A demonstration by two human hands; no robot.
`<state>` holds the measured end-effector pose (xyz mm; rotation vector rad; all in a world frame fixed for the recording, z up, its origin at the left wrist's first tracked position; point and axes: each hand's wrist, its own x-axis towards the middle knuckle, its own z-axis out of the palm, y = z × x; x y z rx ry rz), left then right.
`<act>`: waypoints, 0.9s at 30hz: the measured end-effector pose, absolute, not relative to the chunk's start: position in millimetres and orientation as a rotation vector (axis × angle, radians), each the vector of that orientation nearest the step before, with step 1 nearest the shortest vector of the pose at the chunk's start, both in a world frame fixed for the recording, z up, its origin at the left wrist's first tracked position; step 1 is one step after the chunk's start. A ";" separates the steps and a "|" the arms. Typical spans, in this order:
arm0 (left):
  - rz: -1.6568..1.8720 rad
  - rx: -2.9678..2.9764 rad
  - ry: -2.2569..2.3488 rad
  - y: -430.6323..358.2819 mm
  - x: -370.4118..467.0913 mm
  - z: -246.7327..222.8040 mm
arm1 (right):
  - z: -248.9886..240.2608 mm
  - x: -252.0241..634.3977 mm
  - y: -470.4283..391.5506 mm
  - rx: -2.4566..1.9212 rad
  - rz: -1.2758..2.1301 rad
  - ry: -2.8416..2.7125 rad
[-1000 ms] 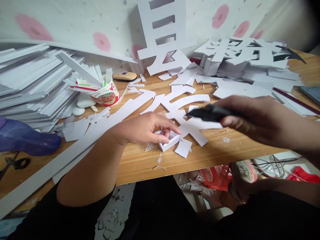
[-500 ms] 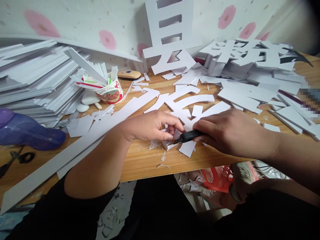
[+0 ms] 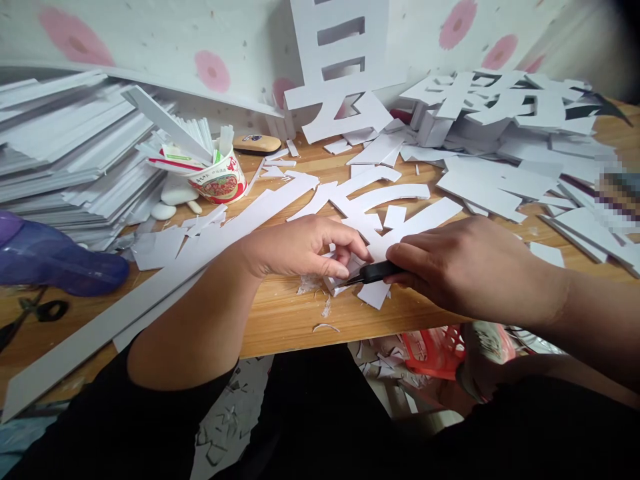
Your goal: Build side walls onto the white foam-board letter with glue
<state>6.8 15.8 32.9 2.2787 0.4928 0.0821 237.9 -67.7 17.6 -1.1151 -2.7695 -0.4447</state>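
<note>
My right hand (image 3: 465, 267) is closed round the black handle of a craft knife (image 3: 379, 271). The knife points left, its thin dark tip at a small white piece (image 3: 336, 285) near the table's front edge. Bent over that same spot is my left hand (image 3: 310, 248), thumb and curled fingers gripping the white foam-board cut-out beside the tip; the exact contact is partly hidden by the fingers. Beyond both hands spread the cut-out's curved and straight strokes (image 3: 395, 193). Thin shavings (image 3: 326, 308) lie on the wood in front of my left hand.
A stack of white boards (image 3: 55, 153) and a paper noodle cup (image 3: 223, 180) full of strips stand left. Long strips (image 3: 125, 310), a purple bottle (image 3: 75, 260) and scissors (image 3: 40, 310) are nearer. Foam-board characters (image 3: 480, 107) lie back right; another (image 3: 340, 67) leans on the wall.
The knife tip has shifted slightly left along the small white piece, with my right hand following. My left hand stays almost in place. The whole view has tilted a little.
</note>
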 end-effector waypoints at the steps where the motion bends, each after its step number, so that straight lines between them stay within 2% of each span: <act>1: 0.081 2.283 0.490 16.1 6.3 32.6 | 14.4 237.6 -67.8 -1.116 -0.437 -2.803; 8: 0.090 2.278 0.498 16.5 4.6 31.8 | -2.7 242.9 -70.1 -1.021 -0.291 -2.838; 18: 0.093 2.241 0.505 17.3 5.1 28.3 | 3.1 234.2 -78.5 -1.088 -0.471 -2.660; 27: 0.107 2.272 0.508 16.0 4.8 29.9 | 1.7 235.7 -82.5 -0.993 -0.449 -2.721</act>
